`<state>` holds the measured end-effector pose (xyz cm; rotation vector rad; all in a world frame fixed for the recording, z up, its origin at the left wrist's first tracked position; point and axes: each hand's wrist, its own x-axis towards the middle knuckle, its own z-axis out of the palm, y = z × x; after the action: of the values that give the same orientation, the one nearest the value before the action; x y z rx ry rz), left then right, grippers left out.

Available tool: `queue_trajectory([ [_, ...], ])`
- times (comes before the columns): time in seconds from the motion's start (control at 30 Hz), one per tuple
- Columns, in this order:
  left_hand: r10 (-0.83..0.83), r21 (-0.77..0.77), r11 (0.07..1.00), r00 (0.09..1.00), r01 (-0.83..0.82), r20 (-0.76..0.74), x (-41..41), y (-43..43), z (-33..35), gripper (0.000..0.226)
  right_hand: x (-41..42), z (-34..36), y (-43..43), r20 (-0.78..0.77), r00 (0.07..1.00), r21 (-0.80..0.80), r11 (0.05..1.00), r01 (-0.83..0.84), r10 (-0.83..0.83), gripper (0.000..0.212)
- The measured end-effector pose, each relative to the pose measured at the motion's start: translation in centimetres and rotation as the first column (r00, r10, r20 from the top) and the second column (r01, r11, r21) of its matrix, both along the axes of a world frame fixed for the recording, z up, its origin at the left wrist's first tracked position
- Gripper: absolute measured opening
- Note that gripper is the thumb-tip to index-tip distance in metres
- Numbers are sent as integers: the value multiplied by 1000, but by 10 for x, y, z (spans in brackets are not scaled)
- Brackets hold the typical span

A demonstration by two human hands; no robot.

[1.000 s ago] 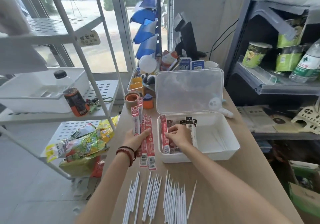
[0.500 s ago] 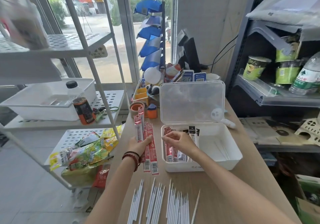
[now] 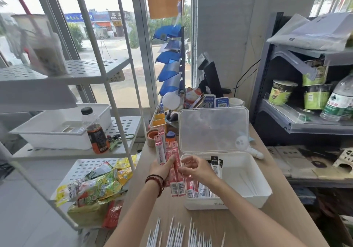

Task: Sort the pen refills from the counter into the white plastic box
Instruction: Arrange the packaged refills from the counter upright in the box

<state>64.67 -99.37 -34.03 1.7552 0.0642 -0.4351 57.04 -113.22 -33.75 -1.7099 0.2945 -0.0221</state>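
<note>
A white plastic box [image 3: 256, 191] stands on the wooden counter with its clear lid [image 3: 214, 130] raised. Red and black refill packs [image 3: 202, 189] lie in its left part. My left hand [image 3: 161, 168] holds a bunch of red refill packs [image 3: 172, 162] just left of the box, lifted off the counter. My right hand [image 3: 196, 169] pinches the right side of that same bunch, over the box's left rim. Several loose white refills [image 3: 179, 235] lie in a row on the counter at the bottom.
A white wire rack [image 3: 107, 75] with a bottle [image 3: 95, 132], a white bin and snack bags stands at the left. Tape rolls, organizers and a monitor crowd the counter behind the box. A grey shelf [image 3: 305, 124] with cups and a water bottle is at the right.
My left hand has lifted the red packs off the counter. My right hand has left the packs in the box and moved left onto the held bunch. The camera tilted up.
</note>
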Motion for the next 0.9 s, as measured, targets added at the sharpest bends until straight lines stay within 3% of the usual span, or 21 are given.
queue_trajectory([
  [0.17, -16, -39, 999, 999, 14, -51, 7, 1, 2, 33, 14, -5, -10, -30, 978, -152, 968, 198, -205, 27],
  [0.4, -169, 106, 977, 973, 187, -158, 11, 1, -3, 55, 16, -20, -11, -161, 974, -342, 935, 96, -159, 37],
  [0.53, -141, -7, 989, 947, 145, -288, 11, 2, -4, 39, 19, -33, -9, -185, 970, -438, 897, 62, -158, 39],
  [0.7, -103, -70, 993, 973, 90, -208, 8, 9, -4, 24, 12, -37, -12, -211, 971, -514, 858, -14, -110, 29],
  [0.8, -126, -179, 981, 954, 78, -272, 5, 14, -9, 20, 8, -38, -16, -201, 978, -574, 816, -75, -51, 24],
  [0.9, -95, -188, 981, 961, 47, -259, 2, 14, -16, 14, 3, -33, -20, -176, 984, -553, 830, -70, -34, 24],
])
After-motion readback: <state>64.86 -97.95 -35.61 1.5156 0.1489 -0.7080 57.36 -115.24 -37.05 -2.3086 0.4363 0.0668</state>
